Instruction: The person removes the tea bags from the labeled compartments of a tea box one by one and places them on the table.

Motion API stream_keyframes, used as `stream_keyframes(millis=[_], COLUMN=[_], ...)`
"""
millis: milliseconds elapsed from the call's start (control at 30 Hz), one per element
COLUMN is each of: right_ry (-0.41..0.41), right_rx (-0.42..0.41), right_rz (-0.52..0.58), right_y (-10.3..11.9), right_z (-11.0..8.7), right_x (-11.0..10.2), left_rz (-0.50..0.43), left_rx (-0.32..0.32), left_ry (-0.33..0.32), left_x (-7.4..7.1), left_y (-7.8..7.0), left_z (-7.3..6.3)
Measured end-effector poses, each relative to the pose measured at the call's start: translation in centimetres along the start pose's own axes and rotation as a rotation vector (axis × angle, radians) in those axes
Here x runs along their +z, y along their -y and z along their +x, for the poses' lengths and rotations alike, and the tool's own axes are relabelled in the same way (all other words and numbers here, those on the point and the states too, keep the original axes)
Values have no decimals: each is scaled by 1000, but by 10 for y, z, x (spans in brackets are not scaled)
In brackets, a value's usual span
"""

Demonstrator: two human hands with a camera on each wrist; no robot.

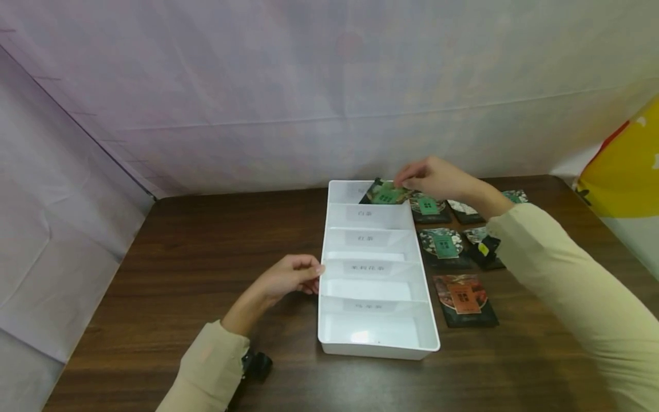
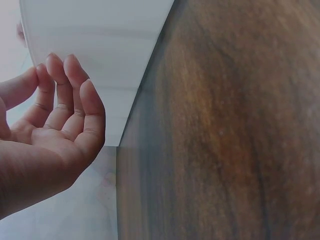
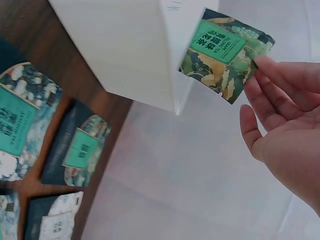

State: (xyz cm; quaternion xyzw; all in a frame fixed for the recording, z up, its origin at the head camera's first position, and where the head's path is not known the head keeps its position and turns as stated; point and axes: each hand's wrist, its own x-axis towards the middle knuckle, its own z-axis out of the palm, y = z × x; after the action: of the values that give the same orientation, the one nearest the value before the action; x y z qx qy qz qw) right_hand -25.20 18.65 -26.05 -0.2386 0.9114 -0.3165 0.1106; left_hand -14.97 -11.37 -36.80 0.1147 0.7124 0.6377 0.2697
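A white organizer tray [image 1: 378, 352] with labelled compartments stands lengthwise on the table. My left hand [image 1: 293, 274] pinches its left rim between thumb and forefinger; the other fingers curve along the outer wall in the left wrist view. At the tray's far end my right hand [image 1: 437, 180] holds a green grape oolong tea sachet [image 3: 222, 52] by one corner, between thumb and fingertips. The sachet is tilted, its lower part inside the farthest compartment and hidden behind the wall in the right wrist view.
Right of the tray lie several dark tea sachets with green labels, among them a jasmine one [image 1: 445, 246]. Nearer is a sachet with an orange label [image 1: 465, 300]. A pale cloth backdrop [image 1: 257, 143] rises behind the wooden table [image 1: 216, 229]. Yellow fabric [image 1: 628, 166] hangs at right.
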Motion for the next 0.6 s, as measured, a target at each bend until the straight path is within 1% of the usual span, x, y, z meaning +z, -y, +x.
stream_keyframes(millis=[100,267,400,600], right_ry=[-21,-76,-108,-136], right_rx=[-9,-62,-95,-74], right_rz=[11,38,29,5], right_y=[5,10,10,9], right_z=[-4,-13,-20,-35], right_x=[-8,-23,-33,-45], left_rz=[0,-5,-15,-12], left_rx=[3,9,13,11], left_ry=[0,0,-1,-4], left_x=[0,0,0,-1], left_y=[0,1,1,1], left_z=[0,0,0,0])
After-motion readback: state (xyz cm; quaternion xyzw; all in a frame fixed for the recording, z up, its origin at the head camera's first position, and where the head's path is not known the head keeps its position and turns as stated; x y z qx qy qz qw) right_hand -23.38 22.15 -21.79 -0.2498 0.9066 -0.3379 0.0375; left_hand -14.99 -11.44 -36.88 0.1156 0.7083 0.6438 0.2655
